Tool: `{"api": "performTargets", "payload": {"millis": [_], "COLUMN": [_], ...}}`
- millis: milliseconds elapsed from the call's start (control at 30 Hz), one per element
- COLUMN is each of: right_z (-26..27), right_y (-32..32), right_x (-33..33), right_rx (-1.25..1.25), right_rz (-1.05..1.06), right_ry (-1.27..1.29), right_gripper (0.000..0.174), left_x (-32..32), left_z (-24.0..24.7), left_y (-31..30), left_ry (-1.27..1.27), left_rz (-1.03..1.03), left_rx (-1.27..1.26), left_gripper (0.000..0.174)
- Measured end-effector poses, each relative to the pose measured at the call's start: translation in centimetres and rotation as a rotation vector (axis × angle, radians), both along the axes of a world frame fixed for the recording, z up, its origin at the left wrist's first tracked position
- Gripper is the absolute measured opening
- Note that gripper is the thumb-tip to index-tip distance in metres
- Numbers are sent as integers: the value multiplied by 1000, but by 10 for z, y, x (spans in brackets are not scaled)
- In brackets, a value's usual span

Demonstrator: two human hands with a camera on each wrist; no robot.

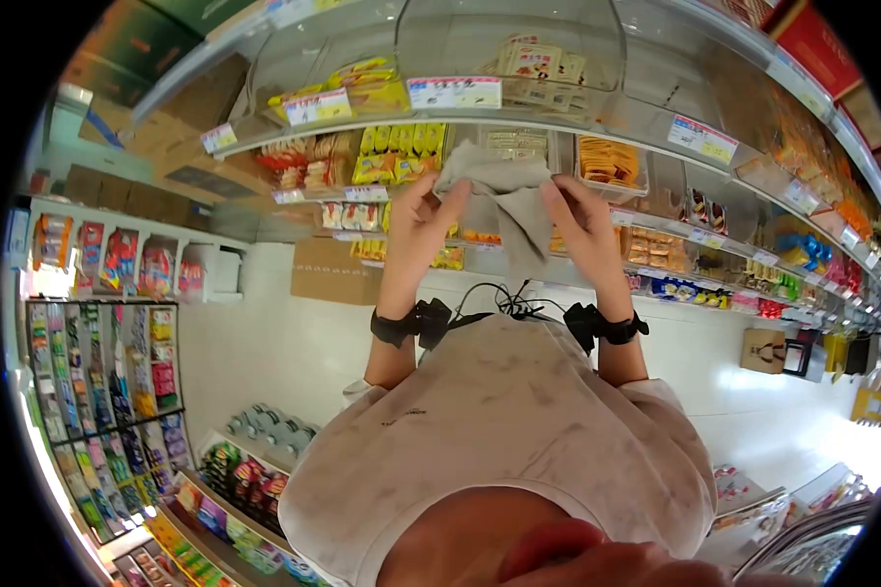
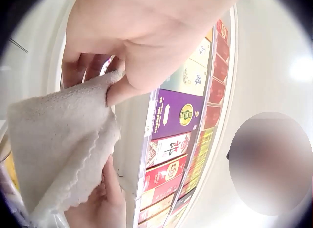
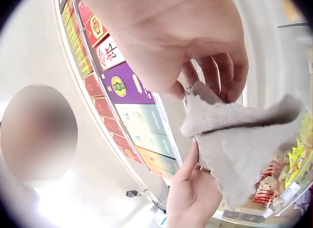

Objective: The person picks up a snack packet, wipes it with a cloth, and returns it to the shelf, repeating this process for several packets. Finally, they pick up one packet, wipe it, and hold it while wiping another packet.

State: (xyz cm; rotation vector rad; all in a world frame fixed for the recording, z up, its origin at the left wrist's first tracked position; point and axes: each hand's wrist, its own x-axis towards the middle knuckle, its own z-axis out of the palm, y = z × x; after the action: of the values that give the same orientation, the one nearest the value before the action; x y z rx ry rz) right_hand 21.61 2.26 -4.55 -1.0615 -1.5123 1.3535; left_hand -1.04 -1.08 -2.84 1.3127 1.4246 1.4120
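Observation:
A grey cloth (image 1: 524,220) with a wavy edge is held up between both hands in front of the snack shelves. My left hand (image 1: 416,240) pinches its left side between thumb and fingers. On the other side my right hand (image 1: 589,230) pinches the cloth near its upper right corner. Folds show in the cloth (image 3: 239,154) in the right wrist view, and part of it hangs below the hands. In the left wrist view the cloth (image 2: 63,140) hides much of the right hand (image 2: 100,208).
Shelf bins hold yellow packets (image 1: 401,152) and orange snacks (image 1: 609,161) right behind the cloth. Price tags (image 1: 455,93) line the shelf edge above. A cardboard box (image 1: 333,272) stands on the floor at the left. Boxed goods (image 2: 176,115) fill another shelf.

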Motion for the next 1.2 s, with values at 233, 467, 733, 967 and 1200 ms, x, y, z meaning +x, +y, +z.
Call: {"api": "performTargets", "payload": {"millis": [233,467,733,967,1200], "right_z": [-10,-11,-3,5,-4], "right_y": [-32,-64,-100,-114,-112], "right_x": [-35,-60,-55,-21,19], "right_rx": [138,245,210,54,155], "right_rz": [-67,-275,-289,174,-270], "right_ry": [69,-145,-109,-76,226], "right_gripper": [29,32,34,41,35], "left_x": [-22,-33,-32,-15,56], "left_z": [-33,-52,-52,-36,-26], "left_y": [-24,-53,-63,-65,-71], "left_ry": [-273,-433,-696,-707,-293], "left_rz": [17,-213,-70,20,-278], "left_rx": [-15,-67,-50,66,18], "left_gripper": [24,28,34,30,28]}}
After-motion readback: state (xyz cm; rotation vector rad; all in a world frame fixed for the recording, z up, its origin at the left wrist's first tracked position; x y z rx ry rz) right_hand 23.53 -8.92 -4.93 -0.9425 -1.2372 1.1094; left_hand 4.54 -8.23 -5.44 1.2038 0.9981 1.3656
